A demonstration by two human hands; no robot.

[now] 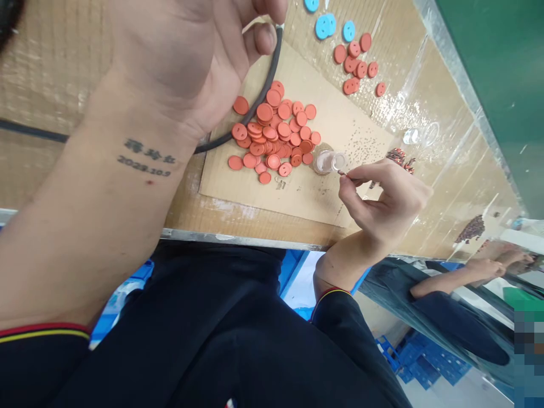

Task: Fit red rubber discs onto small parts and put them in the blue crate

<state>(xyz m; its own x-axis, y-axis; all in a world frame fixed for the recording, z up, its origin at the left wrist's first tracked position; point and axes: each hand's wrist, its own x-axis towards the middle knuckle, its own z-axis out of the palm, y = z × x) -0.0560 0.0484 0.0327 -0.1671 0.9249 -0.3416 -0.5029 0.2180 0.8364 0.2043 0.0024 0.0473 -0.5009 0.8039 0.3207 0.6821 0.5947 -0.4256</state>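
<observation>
My left hand [199, 56] is raised at the top, palm turned up, its curled fingers partly cut off by the frame edge. A black cord [272, 79] runs behind my forearm and up to those fingers; what they hold is hidden. My right hand [385, 195] pinches a tiny thin dark part [341, 173] between thumb and forefinger. Its tip is by a small clear round dish [325, 161]. Left of the dish lies a heap of orange-red discs [284, 130], several with two slots, on a cardboard sheet [238, 190].
Blue discs [325, 26] and more red discs [355, 65] lie farther back. Tiny dark bits [365, 141] dot the cardboard. Reddish-dark small parts [399, 158] lie behind my right hand, with another pile [471, 229] farther right. A co-worker's arm [459, 277] is at right.
</observation>
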